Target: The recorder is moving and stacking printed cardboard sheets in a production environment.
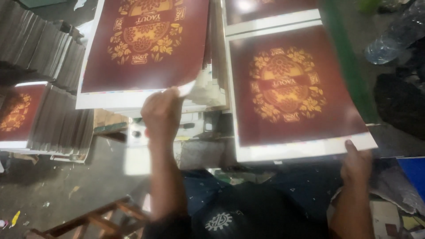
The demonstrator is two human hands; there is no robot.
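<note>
Gripping printed sheets in both hands, a worker sorts maroon covers bearing a gold floral emblem. The left hand [161,113] pinches the near corner of the left sheet [146,44], lifted off its pile; the right hand [356,166] holds the near edge of the right sheet [292,93], thumb on top. A tall stack of sheets [48,119] stands to the left, suggesting much work is done, though more remain under both hands.
</note>
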